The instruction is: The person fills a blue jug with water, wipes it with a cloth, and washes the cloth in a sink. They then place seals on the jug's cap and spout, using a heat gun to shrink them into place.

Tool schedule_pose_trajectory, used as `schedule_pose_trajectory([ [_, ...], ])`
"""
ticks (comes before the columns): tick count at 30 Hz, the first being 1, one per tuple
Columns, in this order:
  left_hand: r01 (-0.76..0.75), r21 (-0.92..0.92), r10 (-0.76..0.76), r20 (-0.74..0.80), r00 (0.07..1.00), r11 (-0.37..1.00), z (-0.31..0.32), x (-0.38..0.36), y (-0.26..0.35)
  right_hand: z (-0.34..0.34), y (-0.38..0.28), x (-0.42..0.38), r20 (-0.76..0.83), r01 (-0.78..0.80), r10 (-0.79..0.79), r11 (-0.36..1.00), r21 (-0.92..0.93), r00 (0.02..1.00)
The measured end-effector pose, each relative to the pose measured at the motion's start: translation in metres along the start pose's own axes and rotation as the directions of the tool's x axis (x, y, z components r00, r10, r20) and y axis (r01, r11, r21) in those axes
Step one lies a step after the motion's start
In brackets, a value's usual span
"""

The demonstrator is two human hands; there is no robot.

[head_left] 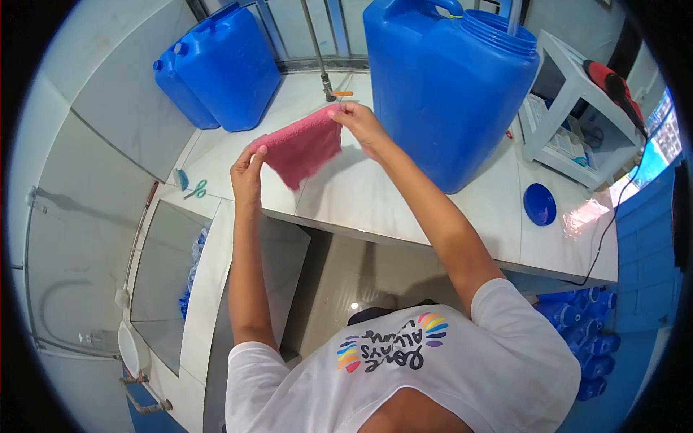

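Note:
A pink cloth [299, 148] hangs stretched between my two hands above the white tiled counter [404, 216]. My left hand [249, 169] pinches its left upper corner, thumb on top. At the right upper corner my right hand [359, 124] grips the cloth between thumb and fingers. The lower part of the cloth droops freely. Just behind my right hand is a tap with an orange handle [341, 94]. Close to its right stands a large open blue container [440, 94].
Two blue jugs [227, 68] stand at the back left. Teal scissors [196, 190] and a small brush [181, 178] lie on the left. A blue lid [540, 204], a white shelf [577, 115] and a black cable [613, 216] are on the right.

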State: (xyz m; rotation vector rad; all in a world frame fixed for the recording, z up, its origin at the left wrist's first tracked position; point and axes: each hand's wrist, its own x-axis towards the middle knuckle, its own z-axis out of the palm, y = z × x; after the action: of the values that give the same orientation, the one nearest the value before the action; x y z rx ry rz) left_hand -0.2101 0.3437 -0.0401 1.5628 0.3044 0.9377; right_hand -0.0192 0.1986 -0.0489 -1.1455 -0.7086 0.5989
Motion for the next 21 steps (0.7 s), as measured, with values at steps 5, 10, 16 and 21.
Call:
schedule_pose_trajectory([
  [5, 0.136, 0.159, -0.127, -0.064, 0.990, 0.978, -0.004, -0.047, -0.037, -0.030, 0.036, -0.039, 0.109, 0.141, -0.111, 0.935, -0.324, 0.988],
  [10, 0.416, 0.140, -0.413, -0.054, 0.909, 0.898, -0.002, -0.087, -0.093, -0.058, 0.081, -0.054, 0.081, -0.162, 0.256, 0.794, -0.586, 0.963],
  [16, 0.303, 0.538, -0.206, -0.233, 0.950, 0.787, -0.001, -0.025, -0.128, -0.034, 0.102, -0.009, -0.159, -0.235, 0.181, 0.574, -0.784, 0.971],
  [21, 0.025, 0.965, 0.141, -0.064, 0.988, 0.261, 0.062, -0.054, -0.110, -0.057, 0.097, -0.045, -0.058, -0.019, -0.036, 0.670, -0.742, 0.998],
])
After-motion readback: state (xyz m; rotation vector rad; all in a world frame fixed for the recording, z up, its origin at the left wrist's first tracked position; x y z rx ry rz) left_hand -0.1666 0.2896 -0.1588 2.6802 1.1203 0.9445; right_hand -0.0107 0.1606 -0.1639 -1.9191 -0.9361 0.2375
